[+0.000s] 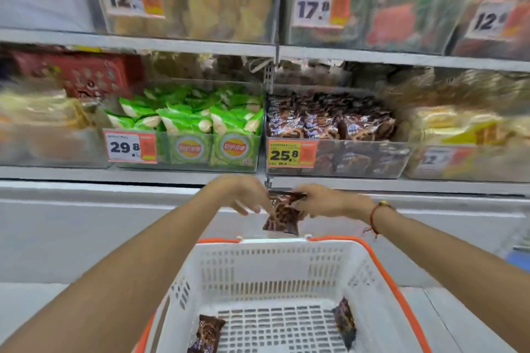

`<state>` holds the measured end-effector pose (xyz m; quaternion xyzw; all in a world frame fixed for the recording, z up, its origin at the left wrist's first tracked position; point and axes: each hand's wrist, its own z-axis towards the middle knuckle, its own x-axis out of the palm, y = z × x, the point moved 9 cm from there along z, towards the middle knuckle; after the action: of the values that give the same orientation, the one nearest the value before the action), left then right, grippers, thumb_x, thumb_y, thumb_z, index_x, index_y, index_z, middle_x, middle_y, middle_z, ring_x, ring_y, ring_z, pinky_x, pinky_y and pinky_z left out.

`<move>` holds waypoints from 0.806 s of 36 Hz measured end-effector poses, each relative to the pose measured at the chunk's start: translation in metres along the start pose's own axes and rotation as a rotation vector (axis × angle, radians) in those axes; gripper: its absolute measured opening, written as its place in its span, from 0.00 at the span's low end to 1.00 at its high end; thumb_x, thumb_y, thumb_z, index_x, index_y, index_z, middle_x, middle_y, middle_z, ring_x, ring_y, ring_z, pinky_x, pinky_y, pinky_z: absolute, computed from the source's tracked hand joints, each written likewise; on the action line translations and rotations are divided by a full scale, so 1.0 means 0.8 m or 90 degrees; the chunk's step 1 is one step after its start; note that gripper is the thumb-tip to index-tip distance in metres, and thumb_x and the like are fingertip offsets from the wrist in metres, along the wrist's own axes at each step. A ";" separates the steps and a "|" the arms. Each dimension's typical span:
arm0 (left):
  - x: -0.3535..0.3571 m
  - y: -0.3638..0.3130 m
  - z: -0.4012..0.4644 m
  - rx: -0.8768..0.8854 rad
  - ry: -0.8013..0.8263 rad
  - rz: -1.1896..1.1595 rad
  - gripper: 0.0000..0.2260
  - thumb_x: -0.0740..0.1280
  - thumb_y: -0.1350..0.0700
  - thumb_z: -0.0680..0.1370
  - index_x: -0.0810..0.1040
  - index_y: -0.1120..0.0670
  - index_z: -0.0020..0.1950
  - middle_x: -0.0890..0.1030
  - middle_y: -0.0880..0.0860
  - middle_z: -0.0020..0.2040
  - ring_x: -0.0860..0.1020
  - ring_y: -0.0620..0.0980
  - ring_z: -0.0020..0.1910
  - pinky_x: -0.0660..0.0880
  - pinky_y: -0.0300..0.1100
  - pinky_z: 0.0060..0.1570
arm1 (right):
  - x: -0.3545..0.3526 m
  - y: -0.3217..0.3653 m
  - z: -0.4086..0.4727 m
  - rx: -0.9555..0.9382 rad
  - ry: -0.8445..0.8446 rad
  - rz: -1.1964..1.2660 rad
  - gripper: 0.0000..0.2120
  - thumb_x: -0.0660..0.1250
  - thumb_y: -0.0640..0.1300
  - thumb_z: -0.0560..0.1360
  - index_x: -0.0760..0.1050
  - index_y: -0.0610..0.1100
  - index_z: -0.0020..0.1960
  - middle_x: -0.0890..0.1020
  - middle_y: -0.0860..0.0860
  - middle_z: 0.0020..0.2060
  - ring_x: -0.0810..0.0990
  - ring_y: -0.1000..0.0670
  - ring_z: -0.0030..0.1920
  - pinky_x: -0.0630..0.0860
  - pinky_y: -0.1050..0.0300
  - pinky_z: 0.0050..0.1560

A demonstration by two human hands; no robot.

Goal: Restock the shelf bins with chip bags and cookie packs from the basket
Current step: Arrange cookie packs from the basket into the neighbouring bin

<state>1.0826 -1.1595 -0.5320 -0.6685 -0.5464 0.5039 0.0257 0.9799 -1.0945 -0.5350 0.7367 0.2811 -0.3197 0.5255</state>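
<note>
Both hands meet above the far rim of a white basket (275, 269) with orange trim. My right hand (321, 200) grips brown cookie packs (282, 216) at their top edge, and they hang down from it. My left hand (243, 195) touches the same packs from the left, fingers pinching their upper corner. Two more brown cookie packs lie in the basket, one at the lower left (207, 334) and one against the right wall (345, 322). Straight above the hands is a clear bin of brown cookie packs (329, 120), tagged 25.8. Left of it sits a bin of green chip bags (189, 117), tagged 29.8.
A grey shelf lip (114, 186) runs just behind the hands. Clear bins with yellow packs flank the two middle bins on both sides. An upper shelf (200, 46) carries more bins with price tags. A red basket (86, 74) sits behind at the upper left.
</note>
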 end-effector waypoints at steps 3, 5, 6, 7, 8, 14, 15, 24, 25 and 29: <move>-0.006 -0.028 -0.020 0.020 -0.044 -0.041 0.20 0.71 0.54 0.76 0.72 0.55 0.66 0.76 0.50 0.60 0.74 0.48 0.61 0.76 0.41 0.55 | -0.038 0.006 -0.036 -0.007 -0.066 0.098 0.06 0.58 0.39 0.81 0.73 0.44 0.55 0.77 0.48 0.43 0.76 0.53 0.40 0.72 0.63 0.39; -0.007 -0.039 -0.028 0.022 -0.039 -0.047 0.21 0.71 0.53 0.76 0.71 0.56 0.66 0.74 0.51 0.61 0.73 0.50 0.63 0.74 0.43 0.58 | -0.054 0.000 -0.055 -0.008 -0.122 0.165 0.06 0.59 0.40 0.81 0.74 0.47 0.51 0.79 0.49 0.43 0.77 0.54 0.42 0.73 0.65 0.40; -0.008 -0.045 -0.032 0.027 -0.036 -0.054 0.19 0.70 0.52 0.76 0.71 0.56 0.64 0.74 0.52 0.60 0.73 0.50 0.62 0.74 0.43 0.58 | -0.060 -0.005 -0.062 -0.006 -0.141 0.185 0.06 0.59 0.41 0.81 0.74 0.47 0.50 0.80 0.49 0.44 0.78 0.54 0.42 0.73 0.65 0.41; -0.011 -0.051 -0.035 0.038 -0.041 -0.064 0.17 0.70 0.52 0.76 0.72 0.55 0.61 0.74 0.53 0.60 0.73 0.50 0.60 0.74 0.42 0.58 | -0.064 -0.008 -0.067 -0.004 -0.154 0.201 0.06 0.59 0.41 0.81 0.74 0.46 0.50 0.80 0.48 0.45 0.79 0.53 0.43 0.74 0.64 0.43; -0.013 -0.057 -0.037 0.049 -0.048 -0.075 0.14 0.70 0.52 0.76 0.72 0.55 0.57 0.74 0.53 0.59 0.74 0.50 0.58 0.74 0.42 0.58 | -0.068 -0.010 -0.070 -0.001 -0.163 0.224 0.05 0.59 0.41 0.81 0.73 0.45 0.51 0.81 0.47 0.46 0.79 0.52 0.44 0.74 0.62 0.45; -0.025 -0.081 -0.042 0.134 -0.094 -0.140 0.18 0.70 0.54 0.76 0.73 0.59 0.64 0.79 0.54 0.59 0.80 0.48 0.53 0.77 0.44 0.57 | -0.086 -0.008 -0.086 -0.008 -0.207 0.431 0.08 0.57 0.42 0.82 0.74 0.47 0.56 0.84 0.47 0.49 0.83 0.53 0.49 0.77 0.61 0.47; -0.028 -0.087 -0.045 0.163 -0.107 -0.161 0.15 0.70 0.55 0.77 0.74 0.58 0.60 0.81 0.55 0.57 0.81 0.46 0.51 0.77 0.43 0.56 | -0.088 -0.008 -0.088 -0.012 -0.210 0.474 0.08 0.57 0.43 0.82 0.74 0.47 0.57 0.84 0.47 0.48 0.83 0.52 0.49 0.78 0.60 0.48; -0.049 -0.127 -0.054 0.323 -0.229 -0.209 0.08 0.70 0.58 0.77 0.79 0.56 0.55 0.83 0.55 0.51 0.81 0.46 0.46 0.78 0.34 0.45 | -0.130 -0.029 -0.105 0.024 -0.356 0.422 0.19 0.65 0.38 0.78 0.68 0.46 0.68 0.75 0.48 0.64 0.74 0.50 0.60 0.71 0.56 0.57; -0.051 -0.133 -0.054 0.333 -0.250 -0.172 0.10 0.70 0.57 0.76 0.80 0.58 0.56 0.83 0.54 0.51 0.81 0.48 0.49 0.79 0.38 0.47 | -0.140 -0.029 -0.109 0.012 -0.405 0.368 0.24 0.67 0.36 0.76 0.66 0.47 0.70 0.72 0.49 0.65 0.72 0.49 0.62 0.70 0.57 0.57; -0.056 -0.154 -0.043 0.351 -0.317 -0.056 0.10 0.71 0.53 0.75 0.80 0.56 0.54 0.83 0.50 0.51 0.80 0.48 0.52 0.76 0.50 0.57 | -0.172 -0.011 -0.119 -0.091 -0.486 0.132 0.30 0.70 0.36 0.73 0.64 0.51 0.71 0.66 0.52 0.69 0.62 0.51 0.70 0.63 0.51 0.69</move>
<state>1.0244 -1.1260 -0.4143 -0.4691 -0.4082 0.7777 0.0924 0.9024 -1.0120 -0.4119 0.5511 0.0116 -0.4952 0.6715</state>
